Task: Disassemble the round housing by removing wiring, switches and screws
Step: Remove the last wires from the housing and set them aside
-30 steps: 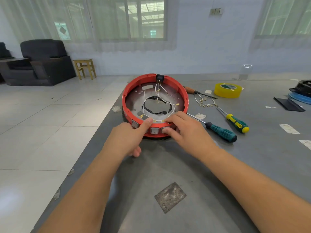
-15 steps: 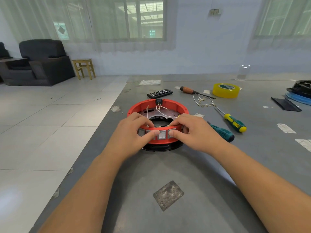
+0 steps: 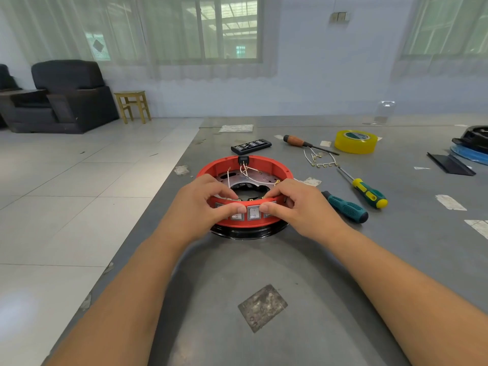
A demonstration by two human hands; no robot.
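A grey table [image 3: 330, 260] is bearing the red housing [image 3: 274, 167] — lying flat. Both hands are pinching its 6 o'clock rim — left hand [image 3: 195, 207] and right hand [image 3: 298, 207] thumbs pressing the switches [image 3: 254, 213].

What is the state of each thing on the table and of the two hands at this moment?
Red housing: flat on table, open side up, wires inside.
Middle switch: seated in housing wall.
Left hand: grips near rim, thumb on a switch.
Right hand: grips near rim, thumb on a switch.
Loose wires: lying on table, detached.
Teal screwdriver: lying unused.
Yellow-green screwdriver: lying unused.
Wooden-handled screwdriver: lying unused.
Tape roll: lying flat.
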